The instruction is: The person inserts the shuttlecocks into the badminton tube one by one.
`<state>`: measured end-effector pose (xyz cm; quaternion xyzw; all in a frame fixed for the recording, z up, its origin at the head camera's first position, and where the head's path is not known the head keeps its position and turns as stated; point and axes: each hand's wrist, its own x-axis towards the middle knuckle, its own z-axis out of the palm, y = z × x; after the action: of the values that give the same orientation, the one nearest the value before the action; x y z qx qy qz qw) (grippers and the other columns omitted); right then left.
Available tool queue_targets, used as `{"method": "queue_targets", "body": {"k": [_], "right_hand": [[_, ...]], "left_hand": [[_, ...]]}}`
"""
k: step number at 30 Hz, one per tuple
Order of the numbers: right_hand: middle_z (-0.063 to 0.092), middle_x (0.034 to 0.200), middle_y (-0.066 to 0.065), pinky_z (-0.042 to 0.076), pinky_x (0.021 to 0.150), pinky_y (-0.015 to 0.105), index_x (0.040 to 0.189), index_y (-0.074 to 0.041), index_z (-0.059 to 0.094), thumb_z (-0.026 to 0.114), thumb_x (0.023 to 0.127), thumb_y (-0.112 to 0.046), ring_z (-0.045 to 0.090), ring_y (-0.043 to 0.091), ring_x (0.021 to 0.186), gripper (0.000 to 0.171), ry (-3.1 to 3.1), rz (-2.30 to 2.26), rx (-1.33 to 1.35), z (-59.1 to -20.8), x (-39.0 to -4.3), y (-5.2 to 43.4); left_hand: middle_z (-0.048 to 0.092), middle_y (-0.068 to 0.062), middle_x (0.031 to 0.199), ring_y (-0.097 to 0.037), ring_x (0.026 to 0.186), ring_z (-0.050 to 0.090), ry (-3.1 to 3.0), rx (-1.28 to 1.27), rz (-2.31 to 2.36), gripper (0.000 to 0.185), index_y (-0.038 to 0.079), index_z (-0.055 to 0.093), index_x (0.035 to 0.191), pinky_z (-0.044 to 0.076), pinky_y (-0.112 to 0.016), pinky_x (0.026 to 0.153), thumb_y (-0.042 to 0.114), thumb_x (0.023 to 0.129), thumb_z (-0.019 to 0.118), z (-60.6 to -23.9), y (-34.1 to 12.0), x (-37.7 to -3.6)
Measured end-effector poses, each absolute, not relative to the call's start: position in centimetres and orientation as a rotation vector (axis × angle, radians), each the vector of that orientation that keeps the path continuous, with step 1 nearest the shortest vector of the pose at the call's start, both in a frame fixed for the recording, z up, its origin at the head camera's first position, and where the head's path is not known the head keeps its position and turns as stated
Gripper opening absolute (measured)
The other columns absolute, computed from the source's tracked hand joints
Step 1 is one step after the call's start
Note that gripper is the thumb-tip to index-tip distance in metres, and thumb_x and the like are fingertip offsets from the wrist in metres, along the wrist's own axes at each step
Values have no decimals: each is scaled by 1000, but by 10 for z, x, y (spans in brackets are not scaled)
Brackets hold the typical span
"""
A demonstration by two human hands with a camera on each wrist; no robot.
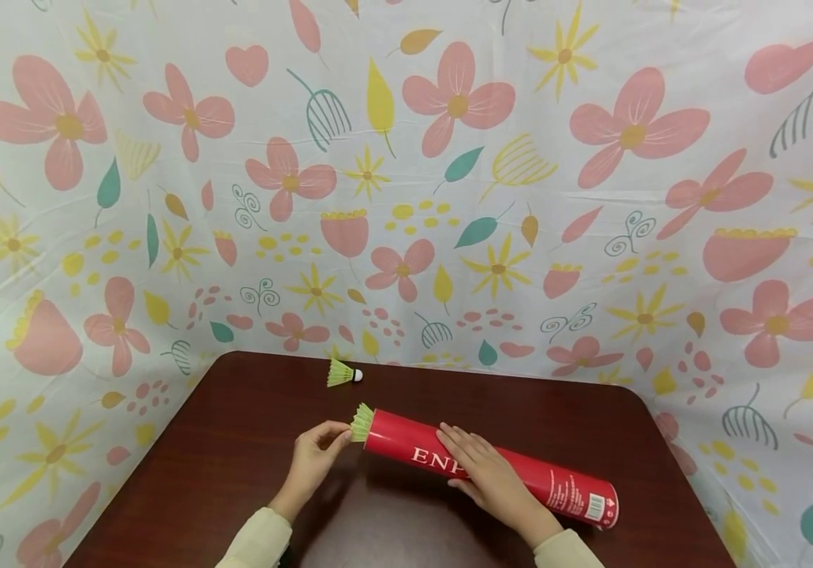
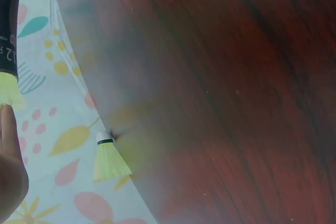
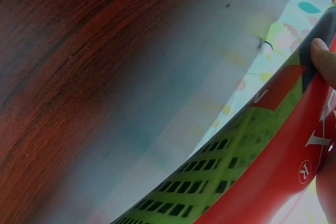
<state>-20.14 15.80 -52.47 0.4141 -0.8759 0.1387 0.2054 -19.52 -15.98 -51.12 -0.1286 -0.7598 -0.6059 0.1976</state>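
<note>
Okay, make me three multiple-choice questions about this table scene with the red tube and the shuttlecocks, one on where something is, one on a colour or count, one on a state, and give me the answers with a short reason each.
1. Where does the loose shuttlecock lie?
A. Near the far edge of the table
B. Inside the tube
C. Under the right hand

2. What colour are the shuttlecock skirts?
A. White
B. Yellow-green
C. Blue

3. How does the red tube stand?
A. Upright on its base
B. Lifted clear of the table
C. Lying on its side

Answers:
1 A: in the head view it rests alone beyond the tube, close to the flowered cloth.
2 B: both the loose one and the shuttlecock sticking out of the tube's mouth are yellow-green.
3 C: it lies lengthwise on the table, the right hand laid over it, the left hand pinching the protruding skirt.
</note>
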Motion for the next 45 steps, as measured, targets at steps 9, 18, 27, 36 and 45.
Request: {"method": "queue_targets", "body": {"k": [9, 18, 27, 36, 45], "right_hand": [[40, 150, 10, 39, 103, 48, 149, -10, 37, 85, 72, -21, 42, 27, 134, 91, -2451, 401, 1153, -523, -201, 157], [40, 150, 8, 39, 103, 48, 149, -11, 37, 85, 72, -20, 43, 27, 133, 91, -2453, 418, 1146, -522, -201, 156], [40, 150, 11, 39, 103, 48, 149, -9, 36, 85, 72, -20, 42, 28, 134, 92, -2451, 406, 1159, -522, -202, 155], [35, 153, 6, 39, 104, 48, 148, -9, 37, 84, 73, -22, 41, 27, 134, 90, -2456, 402, 1152, -523, -202, 155], [40, 150, 9, 41, 101, 49, 148, -9, 38, 86, 71, -21, 45, 28, 131, 91, -2437, 402, 1143, -526, -204, 154]], "left_hand": [[69, -21, 81, -45, 78, 66, -2105, -376, -1764, 4, -5, 69, 89, 56, -27, 67, -6, 86, 66, -513, -158, -194], [69, -19, 80, -42, 75, 66, -2114, -402, -1702, 4, -5, 70, 88, 55, -26, 64, -6, 86, 67, -509, -155, -195], [70, -21, 82, -39, 76, 67, -2136, -457, -1700, 3, -5, 70, 88, 56, -29, 65, -6, 85, 68, -507, -150, -198], [68, -23, 80, -44, 73, 64, -2145, -481, -1700, 4, -6, 69, 87, 55, -26, 63, -8, 84, 67, -509, -145, -198], [70, -15, 80, -42, 73, 64, -2190, -464, -1703, 6, -3, 71, 86, 54, -25, 64, -8, 84, 67, -509, -143, -200]]}}
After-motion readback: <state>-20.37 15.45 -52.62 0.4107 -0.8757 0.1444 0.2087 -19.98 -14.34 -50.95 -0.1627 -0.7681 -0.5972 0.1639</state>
